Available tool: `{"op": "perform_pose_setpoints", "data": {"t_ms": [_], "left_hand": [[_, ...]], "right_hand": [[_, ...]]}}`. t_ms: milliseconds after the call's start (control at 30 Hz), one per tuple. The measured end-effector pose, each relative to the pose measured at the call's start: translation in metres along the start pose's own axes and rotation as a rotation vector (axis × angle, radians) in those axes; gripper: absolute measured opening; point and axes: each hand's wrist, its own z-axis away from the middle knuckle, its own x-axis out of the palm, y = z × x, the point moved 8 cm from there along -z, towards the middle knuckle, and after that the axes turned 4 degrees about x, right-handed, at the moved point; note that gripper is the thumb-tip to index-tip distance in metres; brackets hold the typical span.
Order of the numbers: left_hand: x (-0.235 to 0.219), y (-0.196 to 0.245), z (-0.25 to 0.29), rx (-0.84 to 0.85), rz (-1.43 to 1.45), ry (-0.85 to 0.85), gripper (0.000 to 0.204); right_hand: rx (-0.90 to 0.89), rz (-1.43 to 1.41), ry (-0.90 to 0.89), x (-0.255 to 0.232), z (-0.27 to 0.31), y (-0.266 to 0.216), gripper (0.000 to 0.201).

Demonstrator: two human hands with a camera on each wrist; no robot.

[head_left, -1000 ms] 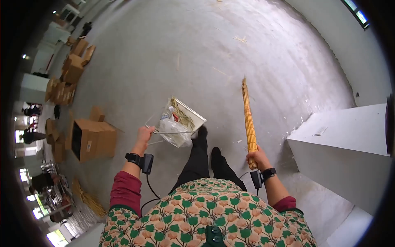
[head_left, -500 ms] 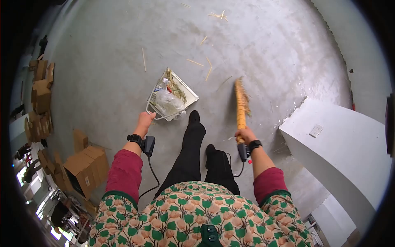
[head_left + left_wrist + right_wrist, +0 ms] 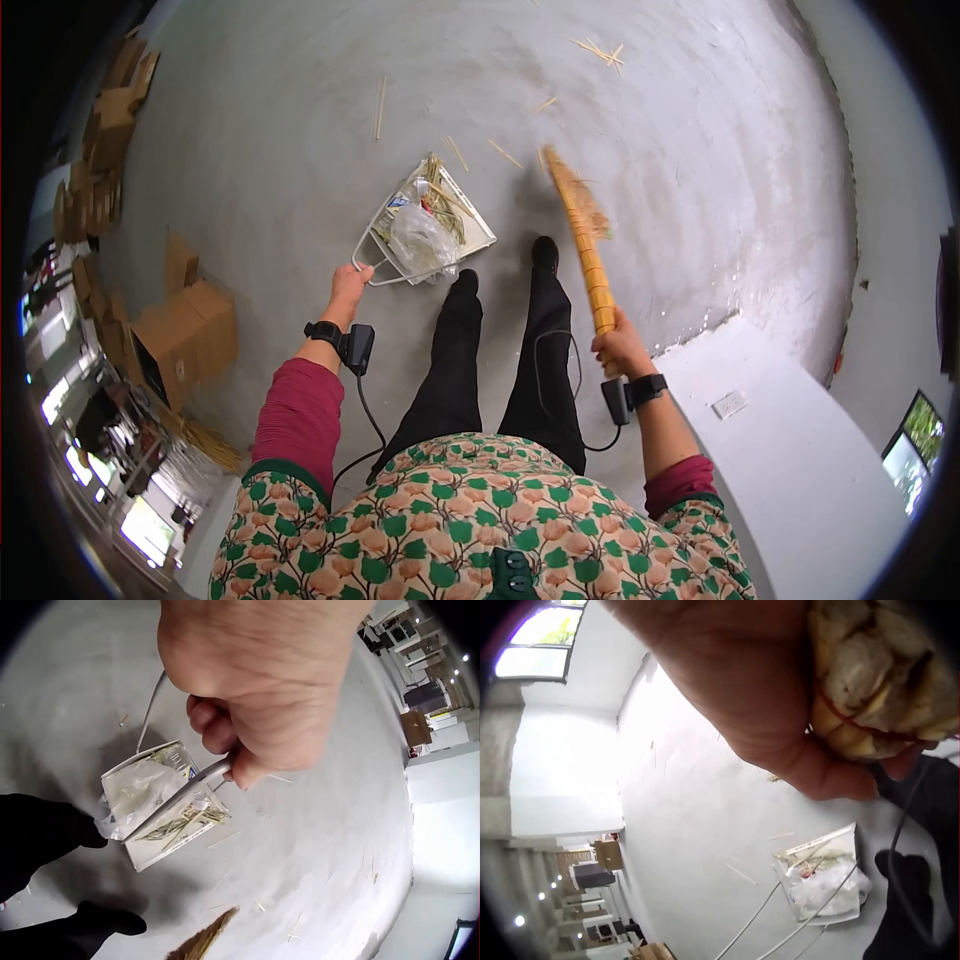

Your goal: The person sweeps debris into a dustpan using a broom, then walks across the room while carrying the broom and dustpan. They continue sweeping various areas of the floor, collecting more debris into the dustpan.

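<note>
My left hand (image 3: 348,287) grips the grey wire handle (image 3: 184,791) of a white dustpan (image 3: 478,222). Inside the pan lie a clear plastic bag (image 3: 420,240), dry stalks (image 3: 176,829) and a small red scrap. In my right hand (image 3: 622,348) is a yellow straw broom (image 3: 588,245), held round its bound handle; its bristle end is over the floor, right of the dustpan and beyond the right foot. The handle's bound butt end (image 3: 862,682) fills the upper right corner of the right wrist view, with red cord round it.
Loose pale sticks (image 3: 505,153) lie on the grey floor ahead, with a small pile of sticks (image 3: 602,52) farther off. Cardboard boxes (image 3: 185,335) stand at left. A white block (image 3: 780,420) with a socket is close at right, beside a wall (image 3: 900,200).
The right foot has stepped forward, and the loose sticks now lie closer to the dustpan. The broom's bristle end has swung leftward. Both hands keep their hold.
</note>
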Motion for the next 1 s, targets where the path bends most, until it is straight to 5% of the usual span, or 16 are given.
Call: {"op": "perform_pose_setpoints", "data": {"t_ms": [133, 233, 300, 400, 533, 667, 767, 833, 933, 1000], "left_hand": [[0.001, -0.020, 0.022, -0.092, -0.020, 0.029, 0.012], [0.006, -0.042, 0.035, -0.185, 0.094, 0.065, 0.012], [0.005, -0.047, 0.041, -0.199, 0.112, 0.093, 0.012], [0.007, -0.043, 0.053, -0.199, 0.115, 0.140, 0.012], [0.003, -0.044, 0.052, -0.204, 0.051, 0.163, 0.014], [0.000, -0.042, 0.043, -0.190, 0.026, 0.134, 0.014], [0.006, -0.040, 0.052, -0.173, 0.010, 0.120, 0.015], [0.005, -0.035, 0.051, -0.183, 0.060, 0.154, 0.015], [0.007, -0.027, 0.051, -0.150, 0.048, 0.158, 0.016], [0.008, -0.028, 0.050, -0.154, 0.051, 0.167, 0.016]], "right_hand": [[-0.035, 0.362, 0.078, -0.020, -0.069, -0.020, 0.043], [-0.168, 0.670, -0.037, 0.035, -0.055, -0.022, 0.073], [-0.021, 0.536, -0.297, 0.057, -0.028, -0.022, 0.080], [-0.069, 0.559, -0.376, 0.036, -0.001, -0.045, 0.082], [-0.225, 0.665, -0.144, -0.019, -0.029, -0.104, 0.080], [-0.345, 1.002, 0.021, 0.003, -0.064, -0.135, 0.074], [-0.204, 1.074, -0.191, 0.055, -0.042, -0.078, 0.075], [-0.293, 0.945, -0.310, 0.073, -0.027, -0.054, 0.080], [-0.073, 0.823, -0.367, 0.056, 0.011, -0.067, 0.080], [-0.235, 0.827, -0.246, 0.035, 0.005, -0.099, 0.080]]}}
